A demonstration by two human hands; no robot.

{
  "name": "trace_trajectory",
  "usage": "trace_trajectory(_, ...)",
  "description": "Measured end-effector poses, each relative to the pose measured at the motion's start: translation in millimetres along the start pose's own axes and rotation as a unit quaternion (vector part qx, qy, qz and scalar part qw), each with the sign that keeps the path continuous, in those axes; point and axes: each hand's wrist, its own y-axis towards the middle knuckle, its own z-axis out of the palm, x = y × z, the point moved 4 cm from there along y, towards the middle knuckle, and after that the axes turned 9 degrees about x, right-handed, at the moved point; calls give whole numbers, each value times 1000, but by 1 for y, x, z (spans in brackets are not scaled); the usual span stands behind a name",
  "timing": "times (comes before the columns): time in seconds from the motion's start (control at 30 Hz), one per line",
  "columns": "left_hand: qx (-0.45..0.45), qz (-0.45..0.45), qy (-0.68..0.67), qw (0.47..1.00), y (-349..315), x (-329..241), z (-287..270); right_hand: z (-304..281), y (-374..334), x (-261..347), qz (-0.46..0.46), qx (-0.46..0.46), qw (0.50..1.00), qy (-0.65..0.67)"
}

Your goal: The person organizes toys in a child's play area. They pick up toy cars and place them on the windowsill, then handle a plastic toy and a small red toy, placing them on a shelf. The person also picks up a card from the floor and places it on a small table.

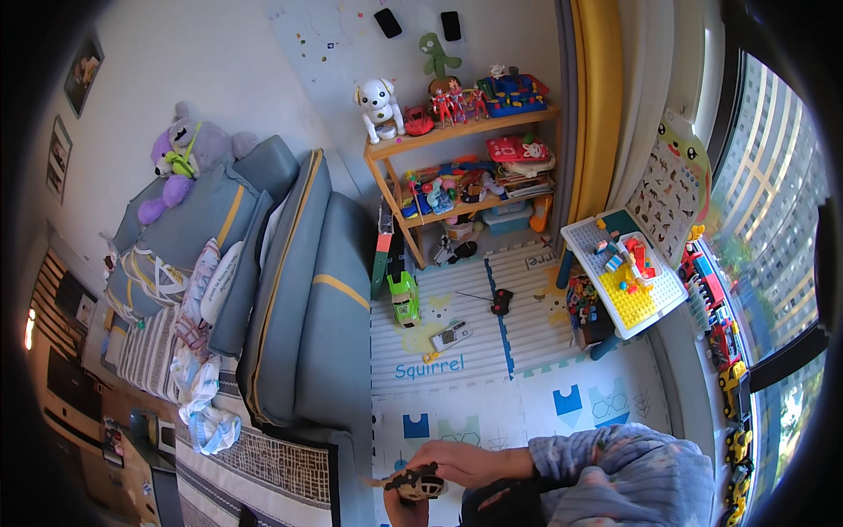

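Note:
At the lower edge, between my hands, is a small tan and black toy vehicle (420,484) with a windowed, rounded end. A thin tan part sticks out at its left; its exact kind is unclear. From below, my left hand (404,511) is closed around it, partly cut off by the picture's edge. My right hand (470,463), coming out of a blue-grey sleeve, reaches across from the right with bent fingers on the toy's upper side. Beyond them on the play mat (518,408) lie a green toy car (405,299), a black remote control (501,301) and a small grey-white device (452,335).
A grey-blue sofa (329,351) runs along the left, with plush toys (189,149) and clothes. A wooden shelf (465,130) full of toys stands at the back. On the right are a building-block table (650,299) and a row of toy trucks (727,342) along the window.

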Motion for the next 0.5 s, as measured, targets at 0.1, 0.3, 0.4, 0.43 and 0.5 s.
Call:
trace_trajectory(0.1, 63, 31, -159, 985, 20, -10, 24, -15, 2, 26, -28, -61, 994, -92)
trace_trajectory(0.3, 149, -58, -12, 987, 61, -47, 40, -33, 9, 55, -62, -81, 993, -56)
trace_trajectory(0.4, 193, -94, 1, 977, 75, -60, 49, -33, 8, 57, -51, -129, 990, 27)
trace_trajectory(0.43, 204, -100, 18, 974, 79, -61, 54, -34, 8, 57, -37, -143, 989, 29)
trace_trajectory(0.5, 231, -96, 23, 968, 87, -60, 67, -39, 2, 59, -5, -161, 987, -28)
